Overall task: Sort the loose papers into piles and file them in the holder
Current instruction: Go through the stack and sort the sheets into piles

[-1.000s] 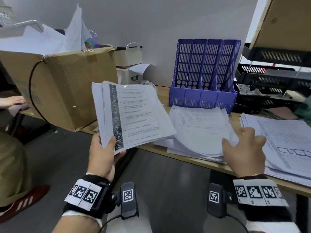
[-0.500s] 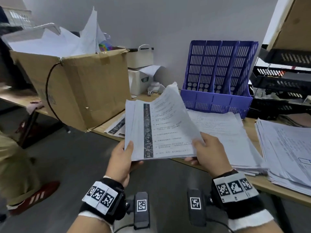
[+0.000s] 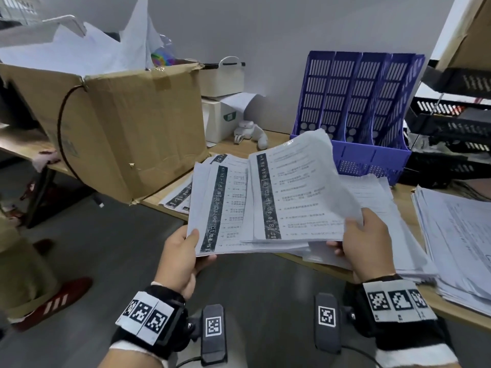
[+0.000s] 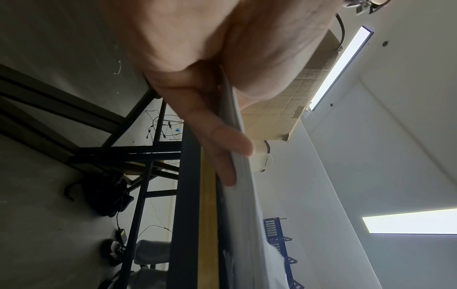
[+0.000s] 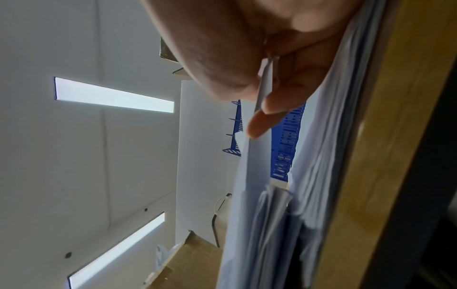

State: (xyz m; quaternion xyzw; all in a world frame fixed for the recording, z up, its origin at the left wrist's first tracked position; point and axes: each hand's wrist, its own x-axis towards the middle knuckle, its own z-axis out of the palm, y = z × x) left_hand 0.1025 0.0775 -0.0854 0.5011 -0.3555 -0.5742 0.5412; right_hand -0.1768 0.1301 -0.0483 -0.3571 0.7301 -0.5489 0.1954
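My left hand (image 3: 183, 251) grips the lower left corner of a stack of printed papers (image 3: 225, 208) with a dark strip down each sheet, thumb on top. My right hand (image 3: 364, 240) pinches the right edge of the upper sheets (image 3: 300, 192) and holds them slid to the right, off the rest. In the left wrist view the fingers (image 4: 217, 140) lie under the paper edge (image 4: 239, 176). In the right wrist view a fingertip (image 5: 259, 125) and thumb clamp a thin sheaf (image 5: 262, 156). The blue slotted file holder (image 3: 358, 112) stands at the back of the desk.
A paper pile (image 3: 380, 208) lies on the wooden desk (image 3: 239, 147) under my hands, with another pile (image 3: 459, 240) at the right and striped sheets (image 3: 178, 195) at the left. A big cardboard box (image 3: 127, 123) of papers stands left. Black trays (image 3: 457, 134) are stacked right.
My right hand came off the desk pile to the held stack and took hold of its right edge. It has now drawn the upper sheets to the right, fanning the stack.
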